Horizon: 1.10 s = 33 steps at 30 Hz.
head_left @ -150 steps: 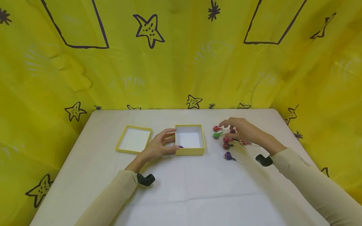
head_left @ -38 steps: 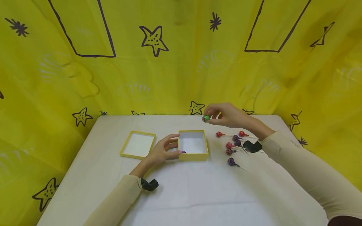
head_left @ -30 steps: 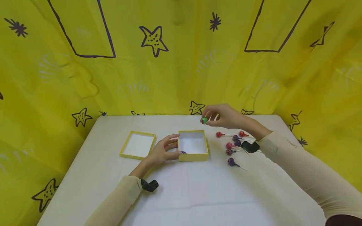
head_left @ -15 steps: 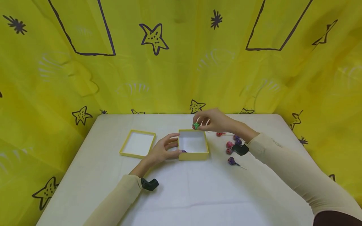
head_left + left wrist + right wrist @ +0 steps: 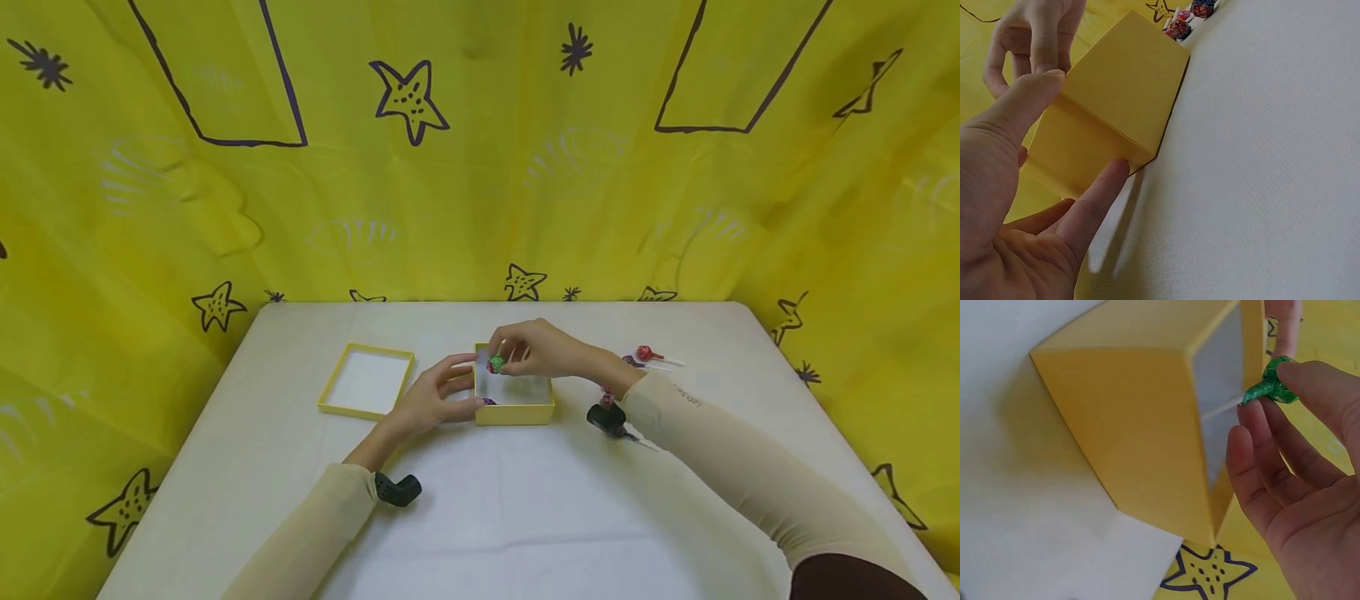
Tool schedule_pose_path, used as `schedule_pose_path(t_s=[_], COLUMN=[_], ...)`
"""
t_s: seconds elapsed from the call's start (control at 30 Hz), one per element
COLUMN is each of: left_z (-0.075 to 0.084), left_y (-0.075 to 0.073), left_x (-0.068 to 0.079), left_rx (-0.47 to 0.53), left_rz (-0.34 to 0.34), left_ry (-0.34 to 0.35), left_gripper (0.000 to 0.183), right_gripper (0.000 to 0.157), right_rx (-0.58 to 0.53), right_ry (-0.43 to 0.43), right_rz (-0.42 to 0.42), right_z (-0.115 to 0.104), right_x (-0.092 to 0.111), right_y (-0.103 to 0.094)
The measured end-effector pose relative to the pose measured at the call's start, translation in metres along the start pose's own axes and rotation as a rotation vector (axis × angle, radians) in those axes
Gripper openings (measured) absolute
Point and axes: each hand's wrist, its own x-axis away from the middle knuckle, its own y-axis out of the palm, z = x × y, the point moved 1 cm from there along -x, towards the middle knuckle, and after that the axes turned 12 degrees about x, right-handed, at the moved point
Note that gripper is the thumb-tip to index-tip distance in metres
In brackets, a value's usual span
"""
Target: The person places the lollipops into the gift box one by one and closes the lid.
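The box seems to be made of smooth, matt card. The lollipop is wrapped in glossy, crinkled film. The tablecloth is finely woven and matt; a soft sheen is shown by the curtain.

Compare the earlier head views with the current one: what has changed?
The right hand has picked the green lollipop from among the lollipops on the right and carried it leftward to the opening of the yellow box. Unchanged: the left hand rests against the box's left side, and the lid lies off to its left.
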Motion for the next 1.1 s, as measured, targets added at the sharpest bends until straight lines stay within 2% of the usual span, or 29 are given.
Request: schedule_pose_path(t_s=[0.17, 0.4, 1.1], left_z=[0.0, 0.0, -0.002], left_y=[0.0, 0.0, 0.001], left_x=[-0.001, -0.001, 0.0], left_rx=[0.014, 0.023, 0.045], left_rz=[-0.008, -0.03, -0.028], left_ry=[0.009, 0.021, 0.004], left_gripper=[0.074, 0.074, 0.074], right_gripper=[0.02, 0.019, 0.016], right_rx=[-0.011, 0.008, 0.012], right_ry=[-0.003, 0.037, 0.067], right_rz=[-0.015, -0.067, -0.151], right_z=[0.002, 0.004, 0.006], right_x=[-0.003, -0.006, -0.016], right_y=[0.014, 0.027, 0.039])
